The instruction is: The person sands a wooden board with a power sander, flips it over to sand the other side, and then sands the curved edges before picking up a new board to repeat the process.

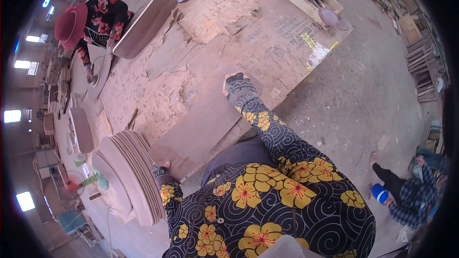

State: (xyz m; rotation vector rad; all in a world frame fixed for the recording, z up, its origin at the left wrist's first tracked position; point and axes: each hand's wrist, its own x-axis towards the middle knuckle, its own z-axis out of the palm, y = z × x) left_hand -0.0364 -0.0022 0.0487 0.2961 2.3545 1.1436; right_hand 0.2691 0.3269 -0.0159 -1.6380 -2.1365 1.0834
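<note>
A long, flat brown wooden board lies slantwise on the worktable before me. At the board's far end, my right hand, in a dark patterned glove or cuff, presses down with curled fingers. Whatever is under those fingers is hidden. My left hand is at the near left end of the board, its thumb showing at the edge and the other fingers mostly out of sight. Beside it stands a stack of curved wooden panels.
The worktable has a torn, worn covering. Across it, a person in a red hat works on a rounded panel near an upright board. A wooden tray sits at the far corner. Another person is low at right; a fan stands left.
</note>
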